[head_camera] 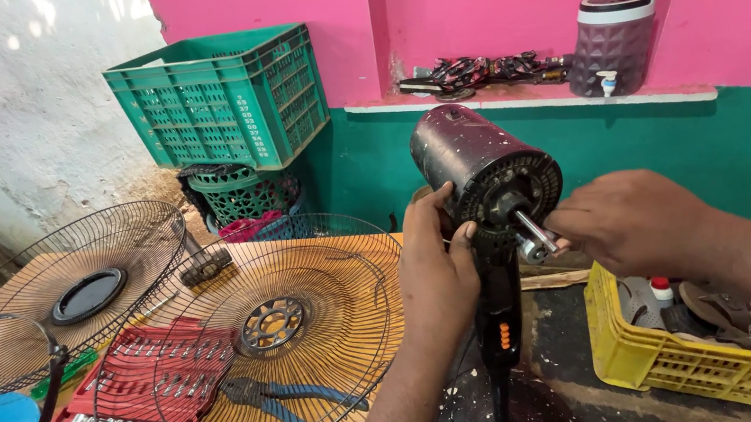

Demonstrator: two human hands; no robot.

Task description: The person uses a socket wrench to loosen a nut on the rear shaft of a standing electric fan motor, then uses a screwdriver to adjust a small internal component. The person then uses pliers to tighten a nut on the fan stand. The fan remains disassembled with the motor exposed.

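Behind the right hand (630, 223), fingertips hide, pinched at the shaft (536, 231). Left hand (435, 266) grips the fan motor (480, 165), at its seven o'clock.

The fan motor (486, 174) stands on its stand; left of it the grille (254, 350) lies over pliers (290, 408), right a basket (690, 363), behind a shelf (534, 101).

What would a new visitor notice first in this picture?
First, the dark fan motor at the centre, on its stand with no blade or grille. The left hand grips its side and the right hand touches the bare shaft. Next, two wire fan guards on the table at left, over a red tool case and blue pliers.
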